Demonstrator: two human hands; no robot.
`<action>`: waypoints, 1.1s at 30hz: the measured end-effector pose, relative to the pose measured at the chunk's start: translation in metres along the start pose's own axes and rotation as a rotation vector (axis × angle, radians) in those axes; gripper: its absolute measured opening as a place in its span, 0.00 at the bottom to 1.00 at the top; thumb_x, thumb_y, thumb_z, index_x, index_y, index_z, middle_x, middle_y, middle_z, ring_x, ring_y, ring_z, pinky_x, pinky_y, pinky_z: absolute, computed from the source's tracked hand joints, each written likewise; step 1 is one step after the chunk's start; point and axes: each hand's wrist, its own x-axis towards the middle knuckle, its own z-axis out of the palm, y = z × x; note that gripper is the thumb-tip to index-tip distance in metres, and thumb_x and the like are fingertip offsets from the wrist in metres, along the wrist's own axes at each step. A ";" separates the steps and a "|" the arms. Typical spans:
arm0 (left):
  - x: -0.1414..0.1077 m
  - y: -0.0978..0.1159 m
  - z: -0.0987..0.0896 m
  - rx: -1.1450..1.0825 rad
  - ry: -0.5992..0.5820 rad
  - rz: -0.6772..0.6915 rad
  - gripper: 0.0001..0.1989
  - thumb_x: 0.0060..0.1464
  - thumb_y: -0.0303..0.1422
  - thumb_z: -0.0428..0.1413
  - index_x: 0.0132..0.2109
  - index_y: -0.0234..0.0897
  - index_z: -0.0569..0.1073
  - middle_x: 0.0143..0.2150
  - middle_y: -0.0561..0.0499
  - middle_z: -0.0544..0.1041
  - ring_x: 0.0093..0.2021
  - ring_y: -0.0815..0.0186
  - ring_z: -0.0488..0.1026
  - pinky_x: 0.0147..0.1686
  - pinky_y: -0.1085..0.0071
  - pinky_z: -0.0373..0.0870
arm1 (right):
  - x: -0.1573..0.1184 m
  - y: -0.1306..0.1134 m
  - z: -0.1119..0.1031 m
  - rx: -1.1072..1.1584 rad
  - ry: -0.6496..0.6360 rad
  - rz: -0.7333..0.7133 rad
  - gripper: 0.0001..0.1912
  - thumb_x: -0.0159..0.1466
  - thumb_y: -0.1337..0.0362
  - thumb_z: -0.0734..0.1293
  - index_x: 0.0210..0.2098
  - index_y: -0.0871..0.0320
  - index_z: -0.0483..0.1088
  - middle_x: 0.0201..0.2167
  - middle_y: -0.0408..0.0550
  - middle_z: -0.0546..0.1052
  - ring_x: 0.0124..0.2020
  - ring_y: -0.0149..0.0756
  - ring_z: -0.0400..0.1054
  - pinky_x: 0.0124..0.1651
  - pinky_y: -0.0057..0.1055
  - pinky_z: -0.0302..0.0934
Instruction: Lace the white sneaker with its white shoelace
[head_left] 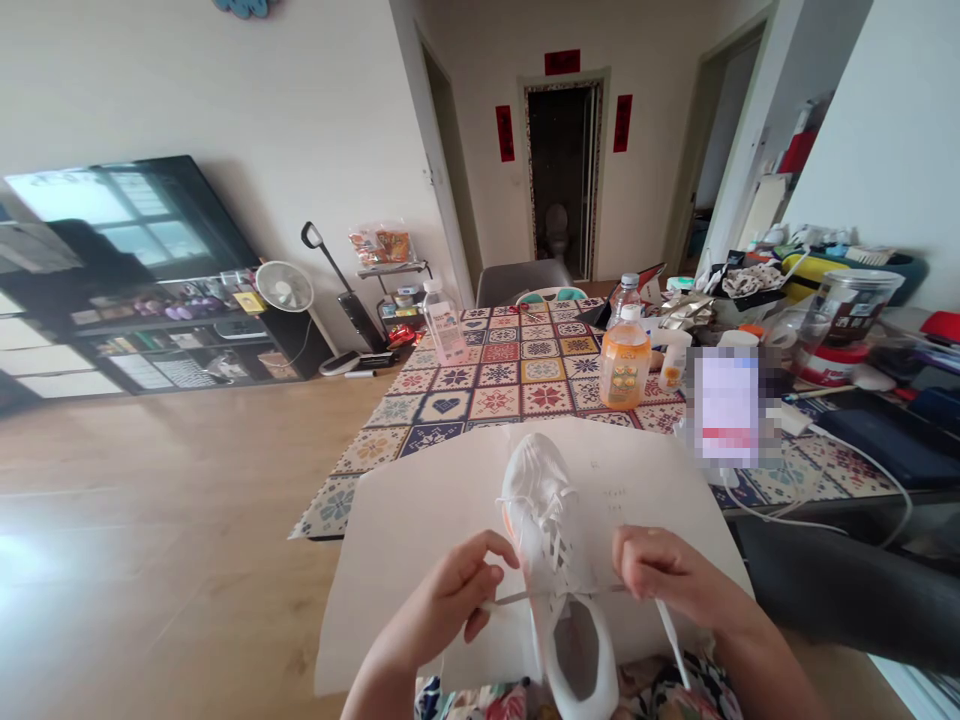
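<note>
A white sneaker (537, 500) lies on a large sheet of white paper (420, 520), its toe pointing away from me and its opening close to my lap. Laces criss-cross over its tongue. To the left of the shoe, my left hand (469, 585) pinches one end of a white shoelace (514, 598). On the right side, my right hand (656, 565) is closed around the other lace, whose loose end hangs down below the fist. Between the hands, the lace runs nearly level out of both sides of the shoe's upper part.
Beyond the paper, a patterned tablecloth (495, 375) bears an orange-labelled bottle (625, 365) and a clear pink-tinted bottle (445, 325). A blurred phone (727, 405) stands at the right with a white cable (780, 515). Jars and clutter crowd the right edge.
</note>
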 end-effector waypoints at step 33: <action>0.014 0.004 0.054 -0.151 -0.008 0.467 0.11 0.64 0.35 0.60 0.35 0.44 0.86 0.38 0.47 0.74 0.36 0.67 0.74 0.35 0.73 0.72 | 0.012 0.012 0.055 0.183 0.260 -0.144 0.07 0.63 0.57 0.77 0.31 0.51 0.82 0.23 0.39 0.71 0.26 0.29 0.63 0.31 0.25 0.56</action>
